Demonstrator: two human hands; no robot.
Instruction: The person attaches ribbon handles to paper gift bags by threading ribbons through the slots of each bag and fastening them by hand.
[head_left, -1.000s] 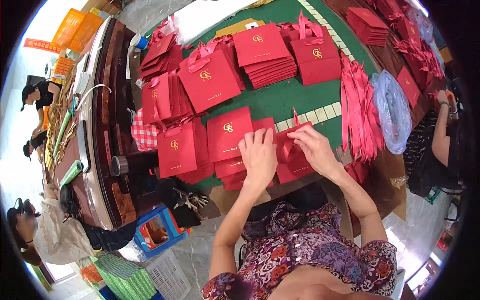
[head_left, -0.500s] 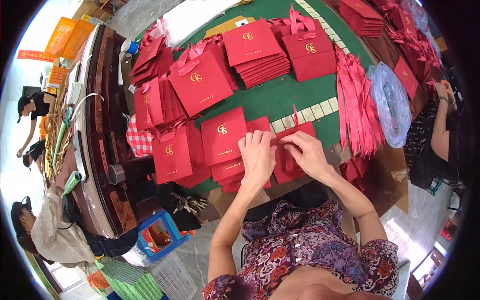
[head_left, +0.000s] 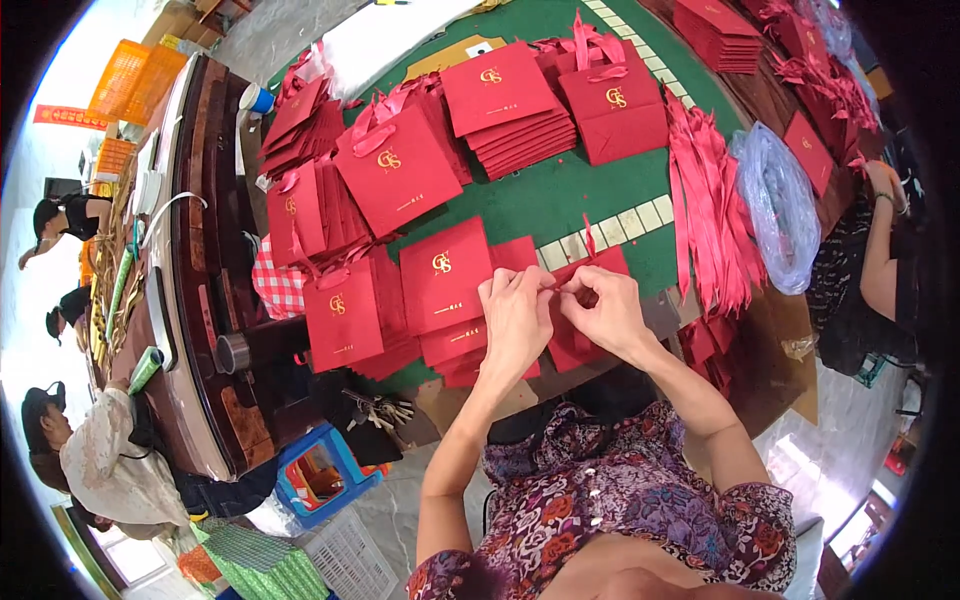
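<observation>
My left hand and right hand are both pinched closed on a red bag mid-frame. Can't tell if it's ribbon or paper between my fingertips. Bag's near the table edge, probably for easy reach. Stacked bags crowd my left; ribbons and a plastic bag hem in right of centre.

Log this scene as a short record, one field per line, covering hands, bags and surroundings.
Left hand: over a red bag, fingertips near the right hand's
Right hand: over the same bag, thumb and index finger curled together
Grip: too small to tell
Bag stack: beyond the hands
Ribbons: pink-red bundle, right of the hands
Plastic bag: clear bluish, right of the ribbons
Tabletop: green
</observation>
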